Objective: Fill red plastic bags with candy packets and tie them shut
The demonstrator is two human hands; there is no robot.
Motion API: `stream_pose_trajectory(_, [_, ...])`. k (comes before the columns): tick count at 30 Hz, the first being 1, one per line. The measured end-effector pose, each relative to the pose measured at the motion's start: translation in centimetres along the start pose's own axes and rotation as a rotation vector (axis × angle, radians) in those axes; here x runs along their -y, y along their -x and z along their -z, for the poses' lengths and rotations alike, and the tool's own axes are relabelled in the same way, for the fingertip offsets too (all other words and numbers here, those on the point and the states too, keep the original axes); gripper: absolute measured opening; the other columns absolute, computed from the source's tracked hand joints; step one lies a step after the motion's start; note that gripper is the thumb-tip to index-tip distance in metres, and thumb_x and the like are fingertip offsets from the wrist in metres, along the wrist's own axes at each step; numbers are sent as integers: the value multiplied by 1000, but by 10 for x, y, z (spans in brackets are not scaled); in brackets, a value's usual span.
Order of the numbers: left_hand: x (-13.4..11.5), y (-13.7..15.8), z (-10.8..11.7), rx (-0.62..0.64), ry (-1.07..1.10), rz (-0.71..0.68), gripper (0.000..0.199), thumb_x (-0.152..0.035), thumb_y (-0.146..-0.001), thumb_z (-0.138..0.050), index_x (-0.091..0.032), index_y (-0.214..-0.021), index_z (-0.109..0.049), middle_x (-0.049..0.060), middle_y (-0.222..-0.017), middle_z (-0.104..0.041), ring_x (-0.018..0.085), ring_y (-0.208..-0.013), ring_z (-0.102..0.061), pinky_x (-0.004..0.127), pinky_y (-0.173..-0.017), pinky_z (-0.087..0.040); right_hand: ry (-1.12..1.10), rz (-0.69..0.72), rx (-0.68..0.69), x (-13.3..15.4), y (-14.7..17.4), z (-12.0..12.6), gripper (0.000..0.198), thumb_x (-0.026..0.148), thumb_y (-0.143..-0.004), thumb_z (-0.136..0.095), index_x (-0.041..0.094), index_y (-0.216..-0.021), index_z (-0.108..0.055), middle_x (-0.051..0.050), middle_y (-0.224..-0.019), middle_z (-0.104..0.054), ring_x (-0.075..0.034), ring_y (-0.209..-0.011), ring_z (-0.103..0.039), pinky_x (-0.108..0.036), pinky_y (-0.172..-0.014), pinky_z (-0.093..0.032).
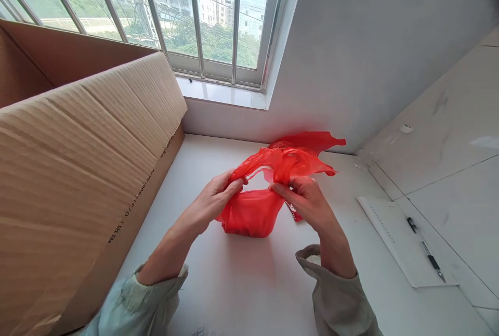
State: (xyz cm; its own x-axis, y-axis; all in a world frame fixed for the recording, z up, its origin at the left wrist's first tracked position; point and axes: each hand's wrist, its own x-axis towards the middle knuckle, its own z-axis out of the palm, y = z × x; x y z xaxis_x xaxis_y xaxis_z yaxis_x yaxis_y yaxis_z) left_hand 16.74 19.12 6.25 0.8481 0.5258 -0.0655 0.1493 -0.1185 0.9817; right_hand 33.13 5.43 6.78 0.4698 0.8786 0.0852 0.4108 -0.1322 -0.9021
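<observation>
A thin red plastic bag (251,214) rests on the white table in front of me, its lower part bulging around contents I cannot make out. My left hand (220,195) pinches the bag's upper left side between thumb and fingers. On the other side, my right hand (306,198) grips the gathered, twisted handle part with thumb and fingers. Between both hands the bag's top forms a loop with a gap. Behind it lies more red plastic (312,141) against the wall. A small red printed piece (293,212) shows partly beneath my right hand.
A large open cardboard box (97,143) stands on the left. At the right, a white notepad (401,242) lies by the tiled wall with a black pen (432,260) and its cap (411,224). Behind the table is a barred window (218,18). Crumpled clear plastic (363,160) sits in the corner.
</observation>
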Motion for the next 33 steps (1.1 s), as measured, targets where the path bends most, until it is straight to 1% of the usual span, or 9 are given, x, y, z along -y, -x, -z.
stream_pose_trajectory(4, [5, -1, -2, -94, -94, 11, 31, -45, -96, -43, -21, -78, -40, -3, -74, -36, 14, -64, -31, 25, -56, -24, -9, 72, -31, 7, 5, 4, 35, 42, -88, -61, 18, -62, -56, 3, -59, -43, -10, -56, -34, -26, -51, -26])
stream_pose_trajectory(7, [5, 1, -7, -122, -195, -8, 28, -41, -98, -38, -22, -76, -37, -3, -72, -38, 15, -63, -33, 27, -56, -24, 73, 160, -76, 18, 11, 1, 21, 30, -88, -62, 19, -70, -65, -1, -74, -61, -13, -62, -48, -27, -53, -34])
stream_pose_trajectory(9, [4, 3, -13, -135, -270, -27, 29, -38, -99, -34, -22, -75, -33, -3, -69, -37, 16, -60, -31, 28, -55, -23, 122, 234, -92, 24, 16, -2, 14, 20, -86, -62, 20, -73, -68, -2, -80, -66, -14, -66, -53, -27, -54, -38])
stream_pose_trajectory(12, [4, 7, -23, -155, -398, -70, 26, -28, -98, -33, -23, -74, -24, -3, -66, -34, 17, -58, -26, 30, -55, -19, 147, 385, -14, 30, 22, -7, 18, 10, -84, -59, 22, -76, -70, -1, -81, -67, -15, -70, -58, -26, -60, -44])
stream_pose_trajectory(16, [2, 15, -34, -47, -508, -163, 22, -10, -89, -35, -23, -73, -28, -1, -74, -39, 18, -64, -32, 31, -58, -23, 117, 493, 79, 31, 25, -12, 21, 9, -86, -56, 23, -86, -71, -1, -91, -66, -14, -80, -62, -24, -70, -49])
stream_pose_trajectory(20, [-2, 19, -35, 62, -555, -216, 24, 2, -77, -36, -21, -70, -32, 2, -80, -43, 18, -69, -38, 32, -60, -24, 80, 467, 26, 25, 18, -11, 22, 10, -88, -55, 24, -94, -72, -4, -101, -63, -14, -87, -61, -23, -71, -49])
stream_pose_trajectory(23, [-5, 17, -32, 95, -570, -223, 24, 2, -78, -35, -20, -68, -33, 1, -78, -43, 18, -66, -35, 33, -60, -21, 71, 412, 24, 17, 8, -11, 16, 13, -88, -55, 22, -89, -69, -4, -99, -62, -15, -85, -59, -24, -70, -47])
stream_pose_trajectory(28, [-8, 12, -26, 57, -452, -159, 22, -12, -93, -33, -19, -72, -36, 0, -74, -40, 16, -64, -32, 32, -59, -23, 139, 320, 7, 8, -2, -14, 18, 11, -90, -46, 21, -77, -55, 1, -74, -52, -12, -65, -46, -24, -57, -37])
stream_pose_trajectory(33, [-4, 8, -12, 188, -175, -67, 22, -32, -97, -42, -19, -79, -46, -1, -80, -49, 14, -73, -45, 26, -64, -35, 148, 360, -23, 10, 0, -10, 20, 11, -88, -48, 18, -71, -56, -3, -88, -55, -12, -72, -51, -23, -62, -40])
